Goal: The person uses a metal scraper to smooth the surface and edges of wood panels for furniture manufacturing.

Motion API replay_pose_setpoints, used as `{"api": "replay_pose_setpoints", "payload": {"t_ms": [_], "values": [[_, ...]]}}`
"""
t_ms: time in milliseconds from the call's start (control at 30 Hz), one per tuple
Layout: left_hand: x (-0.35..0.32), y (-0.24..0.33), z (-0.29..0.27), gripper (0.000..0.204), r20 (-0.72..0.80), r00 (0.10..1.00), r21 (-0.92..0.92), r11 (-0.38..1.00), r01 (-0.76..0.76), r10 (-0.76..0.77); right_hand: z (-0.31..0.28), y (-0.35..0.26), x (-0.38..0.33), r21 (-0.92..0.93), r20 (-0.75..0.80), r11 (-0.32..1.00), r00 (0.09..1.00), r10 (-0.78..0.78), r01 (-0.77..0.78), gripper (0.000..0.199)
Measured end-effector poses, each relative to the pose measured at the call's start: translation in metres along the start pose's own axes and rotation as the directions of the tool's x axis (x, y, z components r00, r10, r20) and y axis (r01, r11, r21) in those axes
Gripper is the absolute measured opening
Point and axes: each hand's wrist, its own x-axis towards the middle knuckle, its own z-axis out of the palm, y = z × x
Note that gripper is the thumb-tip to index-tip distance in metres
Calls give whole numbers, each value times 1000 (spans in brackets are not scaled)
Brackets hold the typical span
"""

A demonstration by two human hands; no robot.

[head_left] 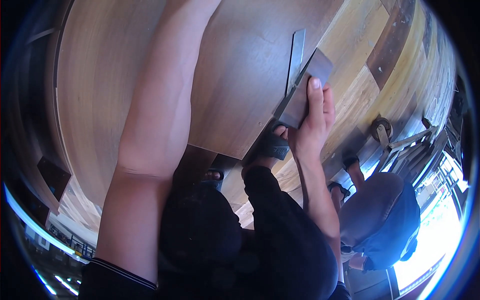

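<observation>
My right hand (pixel 316 117) grips a flat, brown-grey rectangular piece (pixel 295 107), thumb on its near face and fingers behind it. The piece is tilted along the right edge of a large brown wooden panel (pixel 235 85). Against its far side, a narrow grey metal-looking strip (pixel 296 52) rests on the panel; whether the two touch I cannot tell. My left forearm (pixel 160 85) reaches across the panel and leaves the picture at the top, so my left hand is out of sight.
Wooden boards in mixed brown tones (pixel 355 50) lie right of the panel. Further right are a caster wheel (pixel 381 128) on a metal frame and a person bending in dark clothes (pixel 392 220). My sandalled foot (pixel 275 145) is close below the panel's corner.
</observation>
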Motion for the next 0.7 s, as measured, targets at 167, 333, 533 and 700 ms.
{"api": "replay_pose_setpoints", "payload": {"t_ms": [167,333,533,700], "values": [[8,-4,9,34,-5,1000,-70,997,-14,14,-6,13,-24,-94,-7,990,994,-105,104,22],[6,2,7,35,-16,999,-86,996,-30,28,-13,10,-4,-2,23,998,997,-69,70,24],[10,-13,18,34,-42,997,-130,989,-73,68,-6,15,-23,-48,48,997,997,-65,67,23],[5,4,10,34,-55,994,-125,987,-98,92,-14,5,-16,2,95,998,993,-69,69,20]]}}
